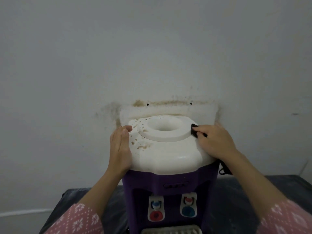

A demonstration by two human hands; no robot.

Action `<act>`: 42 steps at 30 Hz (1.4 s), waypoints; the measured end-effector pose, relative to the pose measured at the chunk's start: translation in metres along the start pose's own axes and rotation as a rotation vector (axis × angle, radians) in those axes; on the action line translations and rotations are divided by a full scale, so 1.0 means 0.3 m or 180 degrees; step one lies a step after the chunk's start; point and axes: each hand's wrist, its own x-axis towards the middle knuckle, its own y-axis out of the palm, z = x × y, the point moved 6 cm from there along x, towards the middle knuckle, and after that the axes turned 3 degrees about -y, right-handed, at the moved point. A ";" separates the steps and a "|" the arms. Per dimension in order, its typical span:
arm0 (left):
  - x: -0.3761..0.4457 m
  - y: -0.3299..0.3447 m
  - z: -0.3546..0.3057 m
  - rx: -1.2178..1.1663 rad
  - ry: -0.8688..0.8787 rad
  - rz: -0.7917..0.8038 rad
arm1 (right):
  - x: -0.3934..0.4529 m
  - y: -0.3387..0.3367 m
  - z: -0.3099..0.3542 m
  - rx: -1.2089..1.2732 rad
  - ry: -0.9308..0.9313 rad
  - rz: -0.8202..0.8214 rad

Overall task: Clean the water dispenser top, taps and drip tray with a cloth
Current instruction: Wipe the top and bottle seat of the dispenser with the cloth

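While your left hand lies flat with straight fingers against the left side of the water dispenser's white top, your right hand presses a dark cloth onto the right side of that top. The fingers of the right hand curl over the cloth and hold it down just beside the raised ring around the bottle opening. Part of the cloth pokes out ahead of your fingertips, and another end hangs down below your wrist, over the right edge of the top.

Brown spots and smears mark the left part of the top, near your left hand; the right part looks cleaner.

The dispenser stands on a dark counter against a pale wall. Its body below the white top is purple. Two taps sit on the near face: the left tap has a red paddle, the right tap a blue one. The pale drip tray shows at the bottom edge of the view, below the taps, partly cut off.

The wall behind the dispenser carries a brownish stain and two small dark holes. Pink patterned sleeves cover both of your forearms.
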 end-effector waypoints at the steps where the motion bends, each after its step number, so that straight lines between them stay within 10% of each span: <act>1: -0.001 -0.001 0.000 -0.0024 -0.0029 -0.0017 | -0.034 -0.008 0.021 -0.0088 -0.0035 -0.0159; 8: -0.020 -0.012 -0.036 -0.0375 -0.0166 0.0043 | -0.212 -0.015 0.277 0.0284 -0.0974 -0.0204; 27: -0.098 -0.191 -0.129 0.0160 0.0173 -0.0163 | -0.232 0.045 0.430 -0.0326 -0.0164 -0.0338; 34: -0.138 -0.086 -0.193 -0.0031 0.0066 0.0259 | -0.216 0.049 0.483 0.1023 0.0101 0.0921; 42: -0.213 0.070 -0.286 0.0558 0.0407 0.0699 | -0.211 -0.009 0.419 0.1127 -0.0012 0.0037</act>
